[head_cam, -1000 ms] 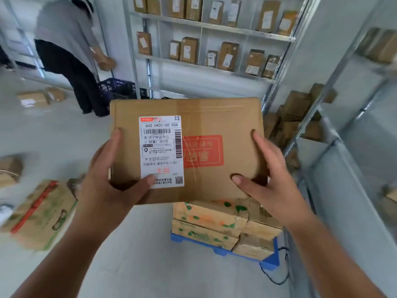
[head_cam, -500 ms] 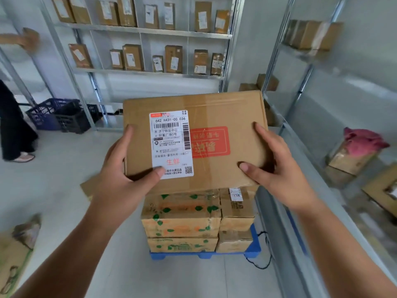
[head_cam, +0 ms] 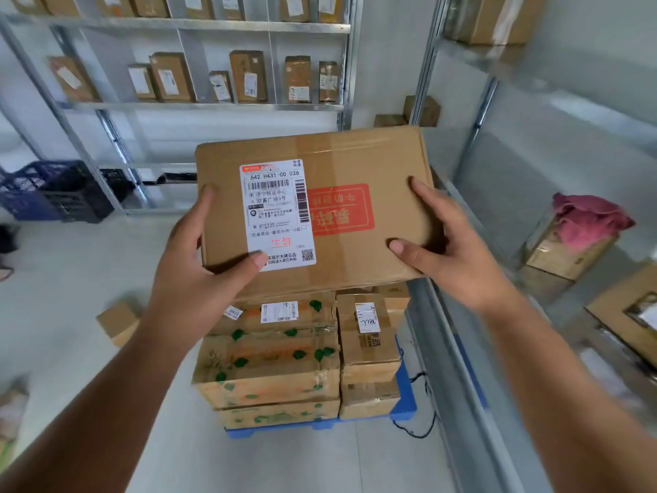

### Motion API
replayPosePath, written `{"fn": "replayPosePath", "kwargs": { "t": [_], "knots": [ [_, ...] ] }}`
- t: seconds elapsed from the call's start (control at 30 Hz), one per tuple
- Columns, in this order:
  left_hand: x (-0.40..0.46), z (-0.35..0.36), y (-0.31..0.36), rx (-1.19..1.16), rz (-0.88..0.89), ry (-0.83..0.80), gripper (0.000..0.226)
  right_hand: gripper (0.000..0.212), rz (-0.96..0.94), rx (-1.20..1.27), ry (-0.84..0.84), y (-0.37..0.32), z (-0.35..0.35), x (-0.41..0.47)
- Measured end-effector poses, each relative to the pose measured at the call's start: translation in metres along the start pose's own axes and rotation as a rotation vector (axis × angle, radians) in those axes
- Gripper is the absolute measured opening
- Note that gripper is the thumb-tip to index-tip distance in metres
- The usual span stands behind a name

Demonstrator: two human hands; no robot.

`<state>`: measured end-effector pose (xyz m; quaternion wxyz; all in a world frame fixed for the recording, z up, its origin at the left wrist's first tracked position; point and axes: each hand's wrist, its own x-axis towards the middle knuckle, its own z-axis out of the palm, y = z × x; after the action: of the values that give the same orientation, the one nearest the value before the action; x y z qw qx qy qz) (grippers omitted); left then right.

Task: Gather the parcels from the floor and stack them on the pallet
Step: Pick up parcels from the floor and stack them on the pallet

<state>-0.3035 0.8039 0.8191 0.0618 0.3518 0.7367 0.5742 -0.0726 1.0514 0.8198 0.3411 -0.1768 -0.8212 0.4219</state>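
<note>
Far left, 9 o'clock: dark blue crates (head_cam: 53,192) on the floor under the wall shelves (head_cam: 199,106), which carry upright labelled boxes. Small loose box (head_cam: 119,323) on the floor at 8 o'clock. Left hand (head_cam: 193,257) grips the parcel's left edge, thumb across the bottom of the white shipping label (head_cam: 277,213). Parcel (head_cam: 350,172) sits centre frame, held up between both hands, red stamp right of the label. Directly below at 6 o'clock: stacked boxes (head_cam: 270,364) on the blue pallet (head_cam: 403,410); parcel is above the stack, contact not clear. Right hand (head_cam: 451,250) grips the parcel's right edge, thumb on top. At 3 o'clock, a box with pink cloth (head_cam: 586,218) on the side rack.
</note>
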Motion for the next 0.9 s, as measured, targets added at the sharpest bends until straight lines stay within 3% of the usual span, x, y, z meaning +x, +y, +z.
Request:
{"fn": "replayPosePath", "kwargs": {
  "t": [0.47,0.67,0.9],
  "knots": [
    [0.151,0.035,-0.066,-0.037,-0.005,-0.116,0.105,0.085,0.126,-0.092,0.07,0.043,0.026,0.115],
    [0.197,0.066,-0.085,0.038,-0.038,-0.115,0.104,0.088,0.182,-0.034,0.061,0.098,0.028,0.161],
    [0.243,0.155,-0.102,0.144,-0.117,-0.098,0.106,0.082,0.287,-0.01,-0.041,0.192,-0.012,0.211]
  ]
}}
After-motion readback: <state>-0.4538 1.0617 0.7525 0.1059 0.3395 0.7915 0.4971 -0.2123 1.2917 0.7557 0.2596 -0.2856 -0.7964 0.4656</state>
